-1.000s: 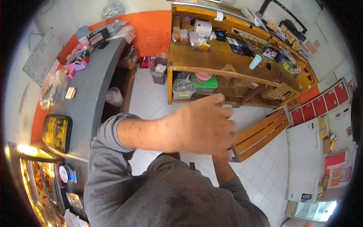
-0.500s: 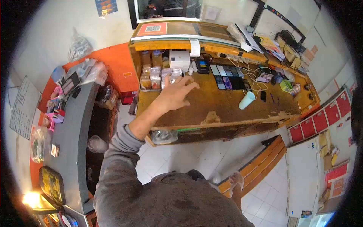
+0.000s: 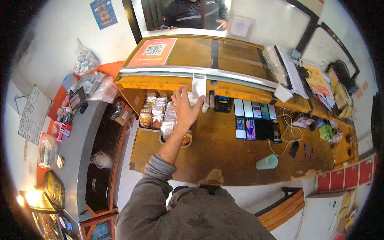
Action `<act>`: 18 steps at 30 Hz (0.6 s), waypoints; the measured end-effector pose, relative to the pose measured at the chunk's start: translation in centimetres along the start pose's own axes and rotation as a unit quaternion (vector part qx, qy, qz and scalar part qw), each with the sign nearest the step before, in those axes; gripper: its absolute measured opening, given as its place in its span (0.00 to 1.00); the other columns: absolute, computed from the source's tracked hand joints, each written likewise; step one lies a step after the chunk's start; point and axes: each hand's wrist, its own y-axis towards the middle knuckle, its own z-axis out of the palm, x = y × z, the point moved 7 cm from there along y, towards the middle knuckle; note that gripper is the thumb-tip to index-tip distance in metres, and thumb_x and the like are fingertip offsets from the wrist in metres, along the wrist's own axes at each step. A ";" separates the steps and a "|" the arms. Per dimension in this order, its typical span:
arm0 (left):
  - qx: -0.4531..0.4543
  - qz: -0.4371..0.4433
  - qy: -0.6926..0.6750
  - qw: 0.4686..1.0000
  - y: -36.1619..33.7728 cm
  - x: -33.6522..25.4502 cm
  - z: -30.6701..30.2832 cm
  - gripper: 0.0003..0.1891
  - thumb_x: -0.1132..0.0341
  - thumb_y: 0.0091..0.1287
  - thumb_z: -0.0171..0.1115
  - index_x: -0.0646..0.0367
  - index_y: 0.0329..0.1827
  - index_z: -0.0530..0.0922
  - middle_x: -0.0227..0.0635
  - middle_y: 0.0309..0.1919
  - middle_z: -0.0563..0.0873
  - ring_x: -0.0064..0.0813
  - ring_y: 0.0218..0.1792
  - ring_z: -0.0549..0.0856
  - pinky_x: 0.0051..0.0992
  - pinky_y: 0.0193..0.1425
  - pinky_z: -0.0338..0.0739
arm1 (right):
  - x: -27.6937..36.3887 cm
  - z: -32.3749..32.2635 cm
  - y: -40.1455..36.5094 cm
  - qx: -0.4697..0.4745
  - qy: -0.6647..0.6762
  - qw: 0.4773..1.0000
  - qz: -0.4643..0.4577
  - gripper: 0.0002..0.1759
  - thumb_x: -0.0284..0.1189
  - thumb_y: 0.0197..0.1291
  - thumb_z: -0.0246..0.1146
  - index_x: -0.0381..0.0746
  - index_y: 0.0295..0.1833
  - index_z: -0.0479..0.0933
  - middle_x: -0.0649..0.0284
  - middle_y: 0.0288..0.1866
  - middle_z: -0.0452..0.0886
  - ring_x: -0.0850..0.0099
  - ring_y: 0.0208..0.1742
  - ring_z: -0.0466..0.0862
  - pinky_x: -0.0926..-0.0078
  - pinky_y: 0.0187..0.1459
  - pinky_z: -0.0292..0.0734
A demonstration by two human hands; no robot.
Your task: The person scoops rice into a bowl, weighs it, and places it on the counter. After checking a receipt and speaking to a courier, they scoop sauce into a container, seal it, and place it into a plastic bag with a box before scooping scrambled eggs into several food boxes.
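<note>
My left hand (image 3: 185, 107) reaches forward over the wooden desk (image 3: 224, 156), its grey sleeve pushed up the forearm. The fingertips are at the lower end of a white paper slip (image 3: 199, 85) that hangs from the desk's upper ledge; whether they pinch it is unclear. A white printer is mostly hidden behind the hand. Just left of the hand stands a tray of small clear packets (image 3: 156, 114). My right hand is out of view.
A black card terminal (image 3: 222, 104) and several phones (image 3: 256, 120) lie right of the hand, with cables and a teal cup (image 3: 267, 162) further right. A QR sign (image 3: 149, 51) sits on the top counter; a person (image 3: 192, 12) stands behind it. A grey counter (image 3: 80, 132) runs along the left.
My view has swung up to the desk and come closer. My left hand has gone from in front of my body out to the slip by the printer. My right hand has left view.
</note>
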 end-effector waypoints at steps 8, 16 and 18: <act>-0.022 0.092 0.154 0.984 3.4 -3.9 1.7 0.29 0.54 0.57 0.68 0.59 0.57 0.71 0.42 0.53 0.74 0.42 0.56 0.69 0.46 0.62 0.54 | 17.2 15.8 13.1 0.093 -0.085 0.988 -0.095 0.11 0.37 0.61 0.56 0.42 0.40 0.74 0.62 0.35 0.78 0.66 0.37 0.79 0.65 0.37 0.75; -0.135 -0.096 -0.328 0.930 -2.2 6.6 5.4 0.21 0.72 0.58 0.56 0.62 0.55 0.64 0.42 0.52 0.72 0.35 0.57 0.70 0.36 0.65 0.60 | 22.4 25.5 15.5 0.132 -0.144 0.970 -0.148 0.11 0.37 0.60 0.56 0.42 0.39 0.75 0.61 0.34 0.78 0.65 0.36 0.80 0.64 0.37 0.75; -0.074 -0.120 -0.360 0.922 -3.2 7.8 7.2 0.29 0.77 0.54 0.58 0.62 0.59 0.59 0.46 0.53 0.72 0.35 0.60 0.70 0.34 0.68 0.57 | 22.9 27.2 15.3 0.132 -0.162 0.964 -0.163 0.11 0.37 0.60 0.56 0.42 0.39 0.75 0.61 0.34 0.78 0.65 0.36 0.80 0.64 0.37 0.75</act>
